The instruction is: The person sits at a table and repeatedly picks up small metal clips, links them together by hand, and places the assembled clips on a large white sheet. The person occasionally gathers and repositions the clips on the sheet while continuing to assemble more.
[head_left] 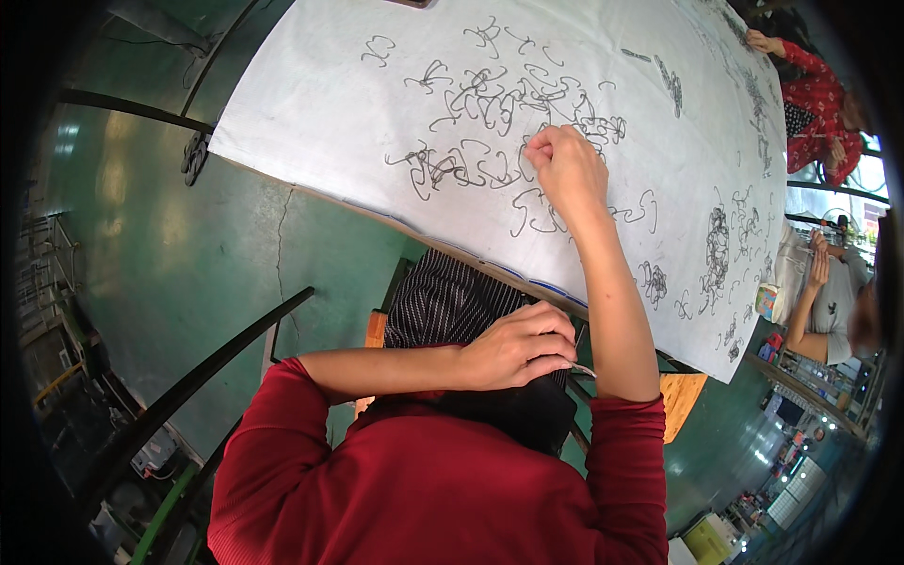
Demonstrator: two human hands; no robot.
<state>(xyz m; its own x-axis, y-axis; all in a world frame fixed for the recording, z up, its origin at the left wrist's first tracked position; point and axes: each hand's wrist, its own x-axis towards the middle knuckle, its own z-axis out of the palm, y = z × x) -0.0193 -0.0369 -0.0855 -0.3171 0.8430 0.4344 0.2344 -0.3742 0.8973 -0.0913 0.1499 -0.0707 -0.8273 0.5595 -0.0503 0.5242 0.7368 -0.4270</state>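
Many thin dark wire hooks [485, 99], bent in S and C curves, lie in loose heaps on the white-covered table [311, 113]. Over the near side of the largest heap is my right hand [570, 169], its thumb and fingers pinched together. Hooks lie right beside its fingertips, but whatever it pinches is hidden. Above my lap, just off the table's near edge, my left hand [527, 347] is curled closed. Thin metal wire ends [585, 370] stick out past its fingers, and they look like a few of the same hooks.
More hooks [718, 245] lie in bunches along the table's right side. At the far right a person in a patterned red top [815, 99] reaches onto the table, and another in grey [833, 301] sits nearby. A black bar [207, 386] runs at my left.
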